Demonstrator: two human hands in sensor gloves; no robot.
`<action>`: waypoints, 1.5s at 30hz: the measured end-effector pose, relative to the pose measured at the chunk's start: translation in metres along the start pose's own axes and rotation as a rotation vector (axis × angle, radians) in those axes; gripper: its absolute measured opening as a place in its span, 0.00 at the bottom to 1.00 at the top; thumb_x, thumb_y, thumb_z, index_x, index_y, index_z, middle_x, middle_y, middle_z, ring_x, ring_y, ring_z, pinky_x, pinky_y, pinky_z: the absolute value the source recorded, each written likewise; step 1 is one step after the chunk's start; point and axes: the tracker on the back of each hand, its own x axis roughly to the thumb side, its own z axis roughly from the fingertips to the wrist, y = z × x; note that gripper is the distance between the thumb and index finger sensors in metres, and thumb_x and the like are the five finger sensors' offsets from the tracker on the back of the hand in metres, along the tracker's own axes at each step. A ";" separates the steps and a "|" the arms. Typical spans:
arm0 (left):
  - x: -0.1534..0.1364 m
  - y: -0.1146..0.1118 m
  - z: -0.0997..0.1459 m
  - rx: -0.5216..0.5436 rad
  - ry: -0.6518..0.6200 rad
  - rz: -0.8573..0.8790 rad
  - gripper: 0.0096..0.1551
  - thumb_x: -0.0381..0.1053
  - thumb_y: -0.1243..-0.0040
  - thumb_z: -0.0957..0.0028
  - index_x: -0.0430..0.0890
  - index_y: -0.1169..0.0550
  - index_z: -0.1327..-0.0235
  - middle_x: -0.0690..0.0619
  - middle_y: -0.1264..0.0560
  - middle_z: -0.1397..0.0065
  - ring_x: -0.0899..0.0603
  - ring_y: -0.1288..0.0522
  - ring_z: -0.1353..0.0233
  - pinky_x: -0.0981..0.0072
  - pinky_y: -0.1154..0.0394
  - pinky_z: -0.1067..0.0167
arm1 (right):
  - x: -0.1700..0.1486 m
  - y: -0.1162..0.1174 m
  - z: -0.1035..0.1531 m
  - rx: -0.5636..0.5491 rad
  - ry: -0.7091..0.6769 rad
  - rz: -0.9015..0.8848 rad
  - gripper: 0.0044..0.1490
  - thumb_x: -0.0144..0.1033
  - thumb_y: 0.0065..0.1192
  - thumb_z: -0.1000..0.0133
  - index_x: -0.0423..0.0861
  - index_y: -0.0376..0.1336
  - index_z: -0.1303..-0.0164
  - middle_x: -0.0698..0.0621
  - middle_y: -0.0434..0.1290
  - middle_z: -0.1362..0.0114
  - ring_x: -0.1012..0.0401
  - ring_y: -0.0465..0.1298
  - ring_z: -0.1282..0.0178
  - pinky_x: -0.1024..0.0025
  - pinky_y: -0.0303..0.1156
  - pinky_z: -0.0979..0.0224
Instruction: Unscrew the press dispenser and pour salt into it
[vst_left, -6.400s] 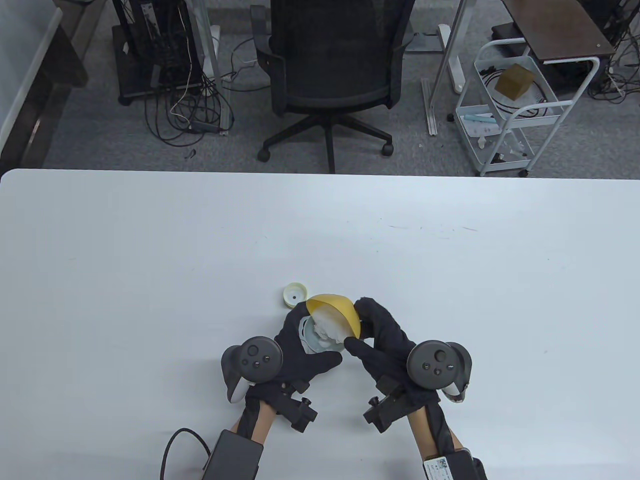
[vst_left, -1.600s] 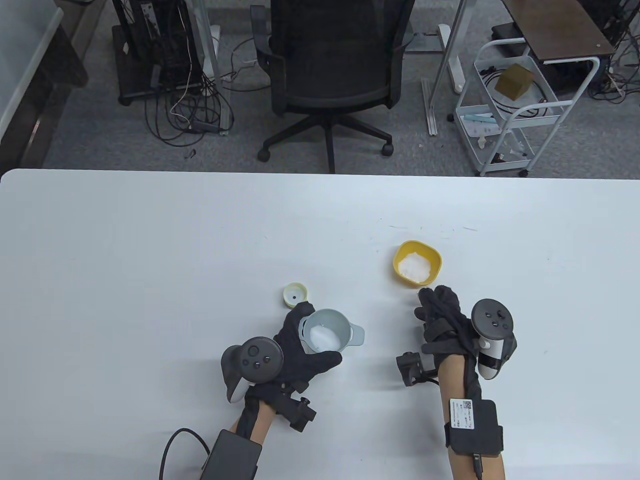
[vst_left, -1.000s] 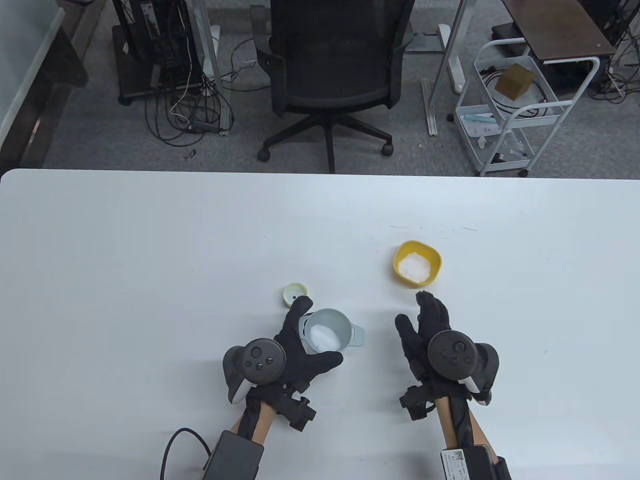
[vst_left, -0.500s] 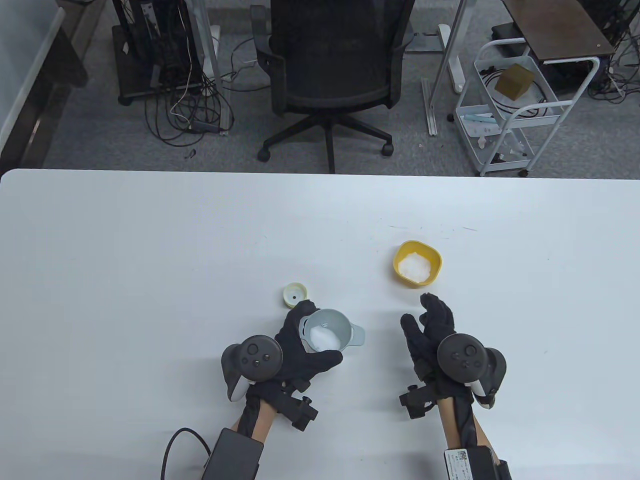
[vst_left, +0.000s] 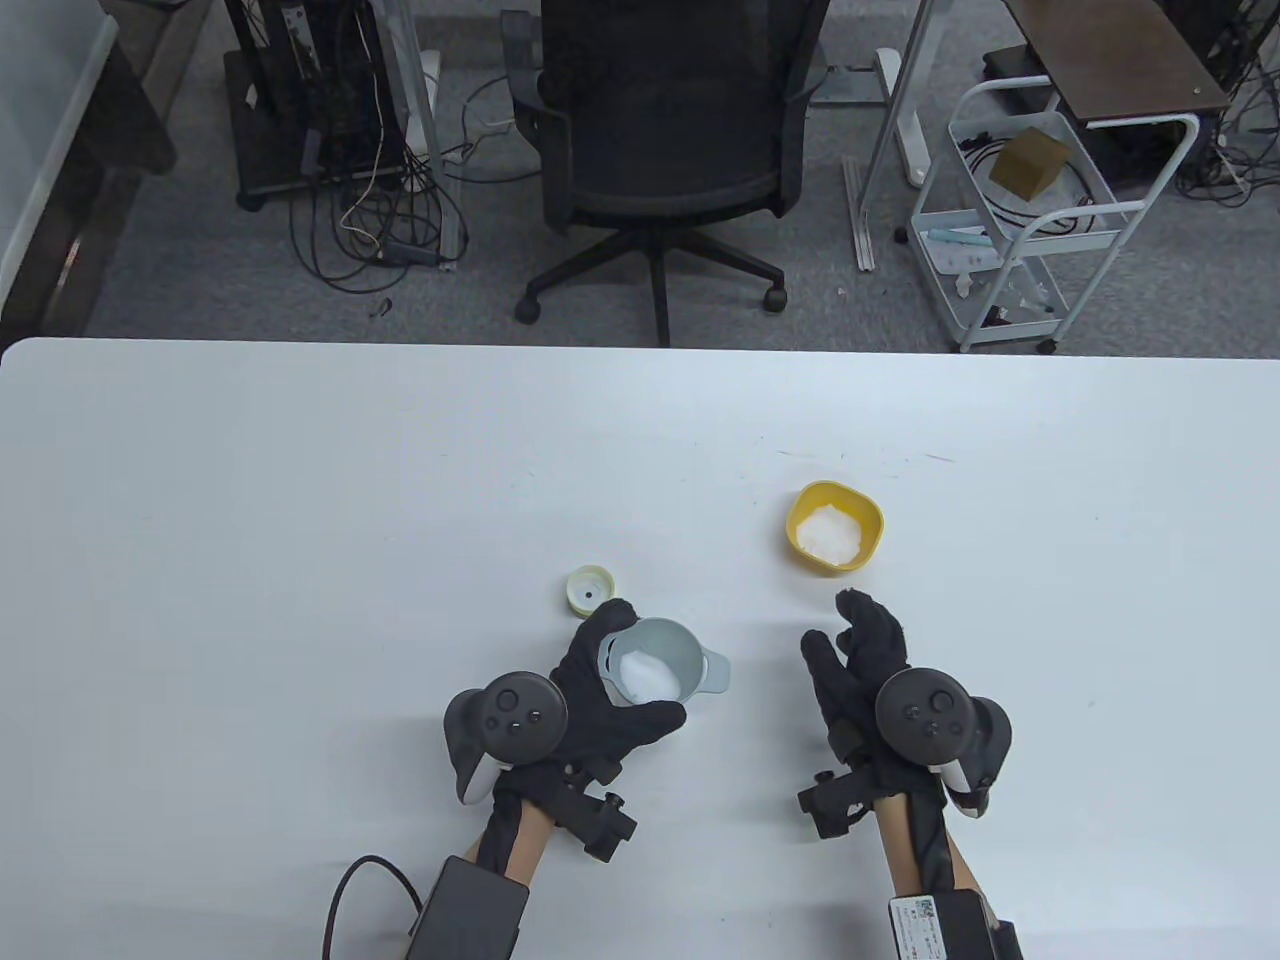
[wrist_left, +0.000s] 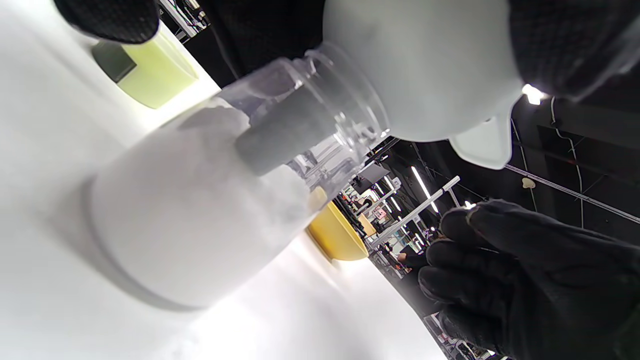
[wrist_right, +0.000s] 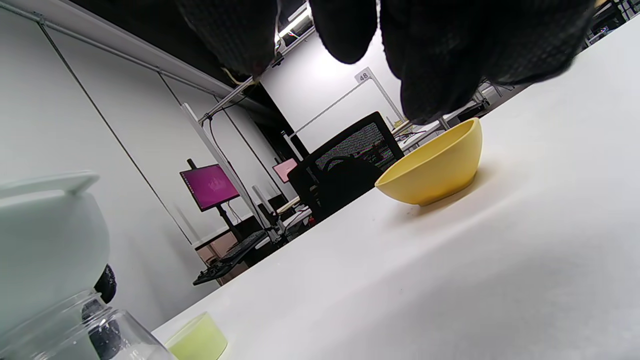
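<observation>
A clear dispenser jar, nearly full of salt, stands on the white table with a grey funnel in its mouth; salt lies in the funnel. My left hand grips the funnel and jar neck. The jar's pale green cap lies just behind it. A yellow bowl with some salt sits to the right. My right hand is empty, fingers spread, hovering between jar and bowl. In the right wrist view the bowl is ahead and the funnel at the left.
An office chair stands behind the table's far edge. A white wire cart stands on the floor at the back right. Cables and equipment lie at the back left.
The bowl that was tipped over the funnel now stands on the table to the right. My right hand let it go, drew back toward me and turned palm inward. My left hand kept its grip.
</observation>
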 end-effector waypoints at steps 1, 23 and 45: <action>0.000 0.000 0.000 0.002 0.000 0.001 0.73 0.80 0.34 0.61 0.50 0.56 0.13 0.42 0.32 0.16 0.36 0.25 0.23 0.17 0.33 0.37 | 0.000 0.000 0.000 0.000 0.000 -0.001 0.43 0.37 0.52 0.28 0.19 0.48 0.17 0.14 0.54 0.22 0.28 0.69 0.32 0.26 0.64 0.35; 0.003 0.000 0.001 0.024 0.002 -0.003 0.72 0.80 0.35 0.60 0.50 0.55 0.13 0.42 0.33 0.16 0.36 0.26 0.22 0.18 0.32 0.37 | -0.003 -0.001 0.000 0.011 0.011 -0.003 0.42 0.37 0.52 0.28 0.20 0.49 0.18 0.16 0.55 0.21 0.27 0.69 0.32 0.26 0.64 0.35; -0.001 -0.002 0.002 0.000 0.004 0.034 0.71 0.80 0.35 0.58 0.49 0.55 0.14 0.39 0.33 0.15 0.31 0.30 0.18 0.14 0.35 0.38 | -0.003 0.003 0.000 0.041 0.005 0.011 0.41 0.37 0.52 0.28 0.20 0.50 0.18 0.16 0.55 0.21 0.27 0.69 0.32 0.26 0.64 0.35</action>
